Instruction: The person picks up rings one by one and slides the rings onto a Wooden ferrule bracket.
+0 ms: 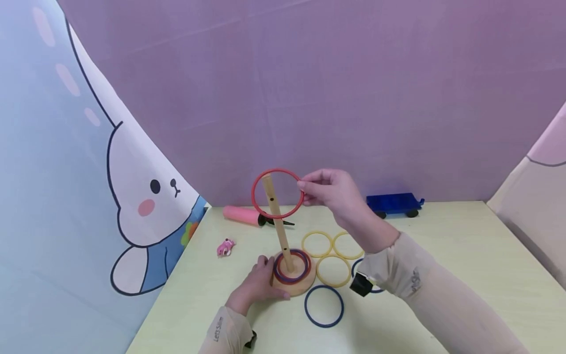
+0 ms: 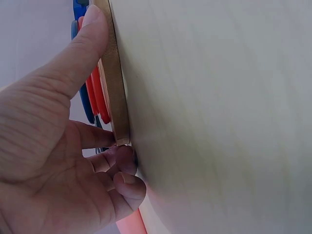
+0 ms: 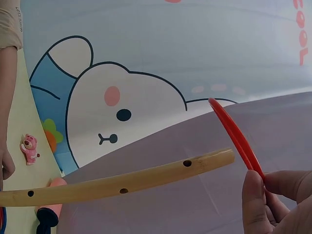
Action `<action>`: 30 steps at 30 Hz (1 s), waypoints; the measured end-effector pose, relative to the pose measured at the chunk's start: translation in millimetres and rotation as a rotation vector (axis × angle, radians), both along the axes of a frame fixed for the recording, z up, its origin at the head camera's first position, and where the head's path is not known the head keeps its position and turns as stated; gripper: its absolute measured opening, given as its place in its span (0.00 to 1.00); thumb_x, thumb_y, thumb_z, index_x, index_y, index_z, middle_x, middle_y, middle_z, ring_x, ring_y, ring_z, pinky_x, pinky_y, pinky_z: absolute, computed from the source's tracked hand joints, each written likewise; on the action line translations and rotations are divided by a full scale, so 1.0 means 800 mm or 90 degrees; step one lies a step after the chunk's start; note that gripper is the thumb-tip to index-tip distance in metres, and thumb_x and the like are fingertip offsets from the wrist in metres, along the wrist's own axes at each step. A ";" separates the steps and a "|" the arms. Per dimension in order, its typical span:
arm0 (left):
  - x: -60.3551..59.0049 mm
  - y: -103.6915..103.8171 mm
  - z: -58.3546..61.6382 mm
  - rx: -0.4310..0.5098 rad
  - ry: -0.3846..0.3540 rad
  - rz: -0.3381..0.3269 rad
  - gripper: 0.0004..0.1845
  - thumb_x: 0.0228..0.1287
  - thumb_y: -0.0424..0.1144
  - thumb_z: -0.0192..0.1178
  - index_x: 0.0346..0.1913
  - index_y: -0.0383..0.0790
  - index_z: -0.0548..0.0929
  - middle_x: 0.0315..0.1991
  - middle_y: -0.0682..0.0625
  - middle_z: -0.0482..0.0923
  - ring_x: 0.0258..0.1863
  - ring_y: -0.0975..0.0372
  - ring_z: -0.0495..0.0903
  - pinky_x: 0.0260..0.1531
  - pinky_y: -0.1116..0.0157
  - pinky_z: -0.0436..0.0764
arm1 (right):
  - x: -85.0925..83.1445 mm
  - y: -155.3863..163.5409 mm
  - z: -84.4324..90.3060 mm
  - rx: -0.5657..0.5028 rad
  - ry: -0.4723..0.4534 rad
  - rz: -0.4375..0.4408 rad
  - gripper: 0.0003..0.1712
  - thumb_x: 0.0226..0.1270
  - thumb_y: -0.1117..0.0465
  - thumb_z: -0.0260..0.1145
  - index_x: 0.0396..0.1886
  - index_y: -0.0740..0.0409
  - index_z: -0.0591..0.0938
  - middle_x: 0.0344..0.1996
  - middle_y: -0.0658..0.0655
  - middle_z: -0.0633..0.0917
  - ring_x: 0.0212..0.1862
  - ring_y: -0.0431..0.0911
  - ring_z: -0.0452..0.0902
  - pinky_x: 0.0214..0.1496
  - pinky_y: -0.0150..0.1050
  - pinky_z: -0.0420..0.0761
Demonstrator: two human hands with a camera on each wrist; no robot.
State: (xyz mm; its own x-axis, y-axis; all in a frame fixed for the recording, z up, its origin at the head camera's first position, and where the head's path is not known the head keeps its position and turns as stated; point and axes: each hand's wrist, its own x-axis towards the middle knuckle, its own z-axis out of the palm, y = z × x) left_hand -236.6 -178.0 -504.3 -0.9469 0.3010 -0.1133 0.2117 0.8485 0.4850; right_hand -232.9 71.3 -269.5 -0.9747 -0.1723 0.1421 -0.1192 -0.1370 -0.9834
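A wooden peg [image 1: 276,221] stands on a round wooden base [image 1: 302,285] with red and blue rings [image 1: 292,267] stacked at its foot. My left hand [image 1: 258,287] grips the base's left edge [image 2: 117,97], thumb on top. My right hand [image 1: 333,191] pinches a red ring [image 1: 277,193] by its right side, held at the peg's top so the tip shows inside the ring. In the right wrist view the red ring [image 3: 236,136] hangs just past the peg's tip [image 3: 214,160].
Three yellow rings [image 1: 332,256] and a blue ring [image 1: 324,306] lie on the pale table [image 1: 442,255] right of the base. A pink pump [image 1: 245,215], a small pink toy [image 1: 225,247] and a blue toy cart [image 1: 393,204] sit farther back. Curtains enclose the table.
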 end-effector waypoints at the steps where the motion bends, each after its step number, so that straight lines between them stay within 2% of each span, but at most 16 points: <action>1: 0.000 0.000 0.000 0.003 0.001 0.001 0.61 0.38 0.62 0.77 0.73 0.34 0.60 0.59 0.37 0.62 0.57 0.47 0.67 0.57 0.46 0.72 | -0.001 -0.001 0.001 -0.001 -0.003 -0.002 0.12 0.64 0.66 0.69 0.44 0.69 0.82 0.34 0.60 0.84 0.30 0.48 0.84 0.40 0.43 0.85; 14: 0.000 -0.002 0.000 0.004 -0.006 0.001 0.63 0.39 0.63 0.76 0.74 0.33 0.59 0.61 0.37 0.61 0.59 0.46 0.66 0.59 0.46 0.71 | -0.006 -0.010 0.006 -0.015 -0.020 -0.018 0.12 0.64 0.66 0.69 0.44 0.69 0.82 0.34 0.59 0.84 0.30 0.47 0.84 0.45 0.47 0.83; 30: 0.001 -0.001 0.000 0.002 -0.003 0.000 0.62 0.39 0.62 0.77 0.73 0.32 0.59 0.60 0.36 0.60 0.59 0.46 0.67 0.58 0.46 0.72 | -0.013 -0.009 -0.011 -0.006 -0.055 -0.036 0.12 0.65 0.65 0.68 0.44 0.69 0.82 0.34 0.61 0.84 0.30 0.47 0.84 0.45 0.46 0.83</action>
State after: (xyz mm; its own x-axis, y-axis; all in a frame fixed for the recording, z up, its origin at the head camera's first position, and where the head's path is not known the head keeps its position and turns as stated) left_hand -235.4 -178.4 -504.3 -0.9462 0.3019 -0.1163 0.2101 0.8466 0.4890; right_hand -243.3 63.9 -278.4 -0.9916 -0.1152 0.0581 -0.0414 -0.1425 -0.9889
